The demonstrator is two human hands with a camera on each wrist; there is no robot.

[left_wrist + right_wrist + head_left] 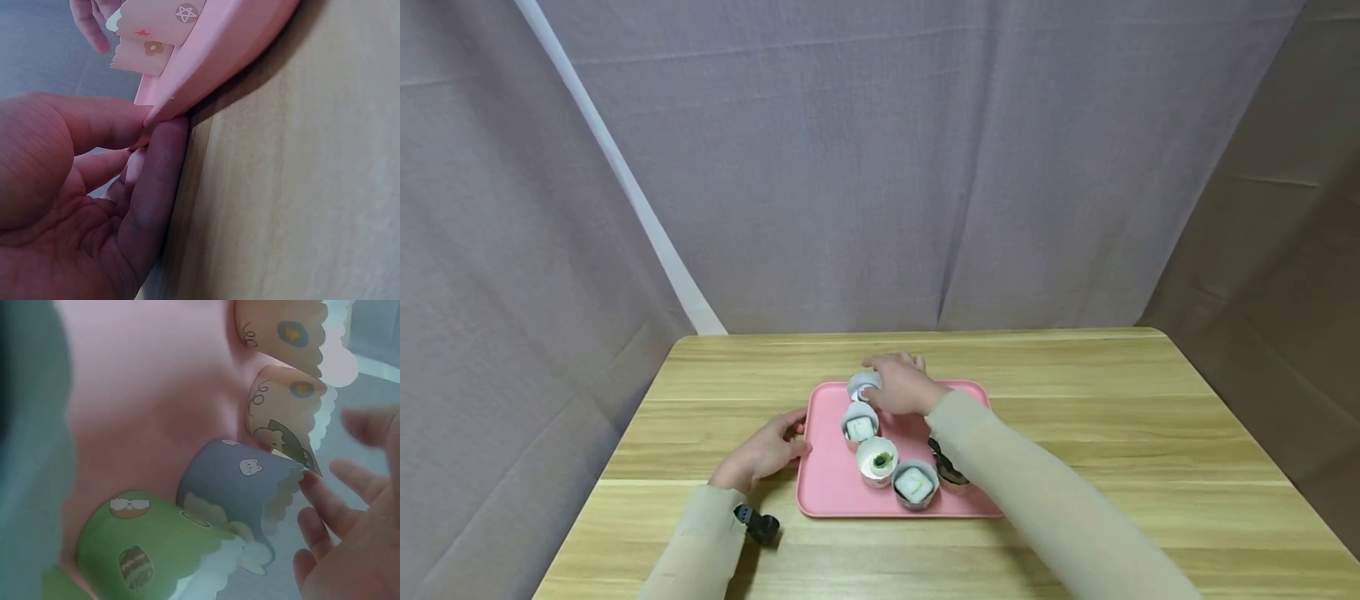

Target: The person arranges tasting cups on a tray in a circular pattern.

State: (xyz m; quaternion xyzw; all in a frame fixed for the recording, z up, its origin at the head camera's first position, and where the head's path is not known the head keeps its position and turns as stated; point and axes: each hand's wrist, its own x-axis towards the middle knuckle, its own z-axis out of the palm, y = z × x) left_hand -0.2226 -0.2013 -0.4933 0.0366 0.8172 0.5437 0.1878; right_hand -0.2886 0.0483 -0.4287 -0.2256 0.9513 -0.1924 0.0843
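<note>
My left hand (765,454) pinches the left rim of a pink tray (827,492); the left wrist view shows the thumb on top and a finger under the rim. My right hand (904,383) reaches over the tray's far side. In the right wrist view, a fingertip is right at the scalloped rim of a blue paper baking cup (234,478), with the thumb (369,425) held apart. Beside it stand a green paper cup (144,550) and a peach paper cup (287,403). The right hand partly hides the far cup (859,382).
Other paper cups stand on the tray: one with a white block (860,428), one with white filling and a green bit (882,459), and one with another white block (914,483). A dark-filled cup (953,475) is partly under the right sleeve. The wooden table (1120,433) meets grey curtains (820,208).
</note>
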